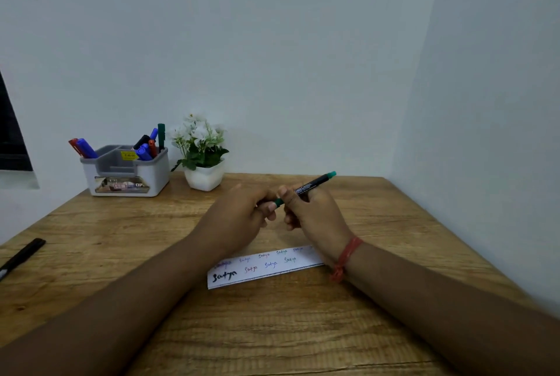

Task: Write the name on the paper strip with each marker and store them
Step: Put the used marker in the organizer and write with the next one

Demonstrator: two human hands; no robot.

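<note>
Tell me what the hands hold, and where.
The right hand grips the green pen at mid-barrel; the left hand pinches its cap end.

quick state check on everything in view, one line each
green pen: held in the air by both hands, cap end at the left fingers
left hand: pinches the pen's cap end
right hand: grips the barrel
paper strip: flat on table, name written many times
organizer: upright, markers standing in it
black marker: lying on table, apart
</note>
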